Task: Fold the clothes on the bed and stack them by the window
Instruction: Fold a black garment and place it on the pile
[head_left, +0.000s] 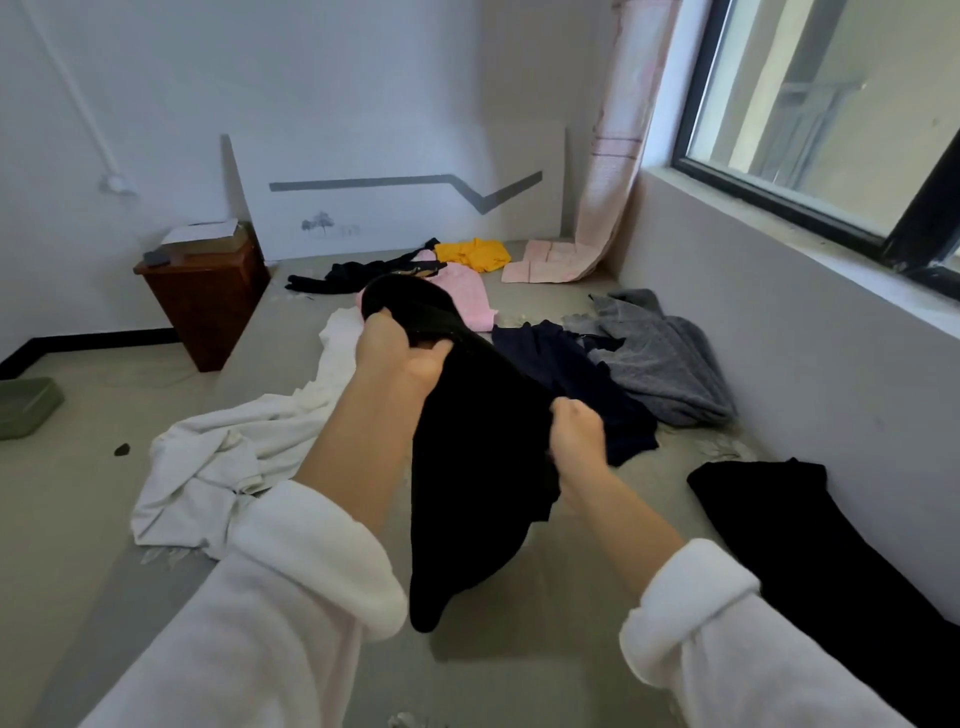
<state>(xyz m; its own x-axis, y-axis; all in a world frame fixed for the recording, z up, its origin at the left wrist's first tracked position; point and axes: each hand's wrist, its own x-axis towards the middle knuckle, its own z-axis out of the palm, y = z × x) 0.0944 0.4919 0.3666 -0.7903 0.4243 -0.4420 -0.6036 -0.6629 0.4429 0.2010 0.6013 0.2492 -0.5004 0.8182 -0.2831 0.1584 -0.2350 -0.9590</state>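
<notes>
- Head view: the left hand (400, 353) is raised over the bed, its fingers curled tightly round the top edge of a soft black fabric garment (478, 467).
- The right hand (576, 436) sits lower and nearer the window side, fingers clenched on the same garment's side edge.
- The garment hangs between the two hands above the bare grey-beige mattress (519, 665). Its lower end droops toward the surface, and I cannot tell whether it touches.
- Both forearms come out of rolled white fleece sleeves (311, 571).
- A crumpled white cloth garment (234, 457) lies on the bed's left edge, partly hanging over it.
- Beyond the hands lie a pale pink knitted top (467, 296), a mustard-yellow garment (475, 253) and a dark strung-out piece of clothing (353, 273), all near the white headboard panel with a grey zigzag line (395, 208).
- To the right, a dark navy garment (571, 374) overlaps a grey fleecy garment (660, 358).
- A second black garment (810, 545) lies flat along the wall under the dark-framed window (831, 130).
- A pale pink striped curtain (618, 156) hangs in the corner, its end spread on the mattress.
- A reddish-brown wooden bedside cabinet (208, 301) stands left of the bed with papers on top.
- A green plastic basin (26, 405) sits on the floor at the far left.
</notes>
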